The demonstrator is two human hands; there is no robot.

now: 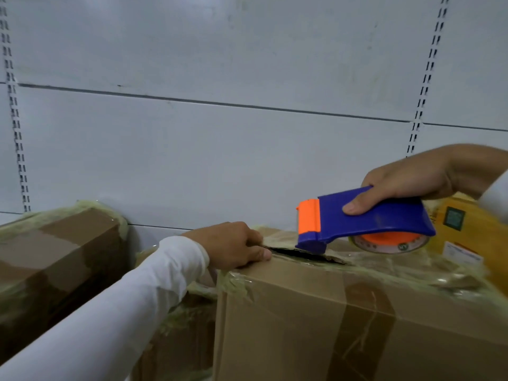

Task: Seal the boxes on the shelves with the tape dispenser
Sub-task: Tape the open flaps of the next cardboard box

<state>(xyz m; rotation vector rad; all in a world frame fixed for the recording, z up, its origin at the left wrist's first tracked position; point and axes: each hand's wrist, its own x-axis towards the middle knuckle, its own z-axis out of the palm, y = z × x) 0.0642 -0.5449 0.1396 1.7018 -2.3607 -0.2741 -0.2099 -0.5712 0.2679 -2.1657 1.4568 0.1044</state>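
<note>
A brown cardboard box (316, 320) fills the lower right, its top streaked with clear tape and a dark gap open along the flap seam. My right hand (406, 182) grips a blue and orange tape dispenser (365, 221), whose nose touches the box top at the gap. At the left end of that seam my left hand (233, 246) rests with curled fingers, thumb pressed on the flap edge. A brown tape strip runs down the box's front face.
Another taped cardboard box (60, 259) stands at the left, and a lower one (181, 325) sits between the two. A yellow package (464, 229) with labels lies behind the dispenser. The grey shelf back panel (220, 133) with slotted uprights rises behind.
</note>
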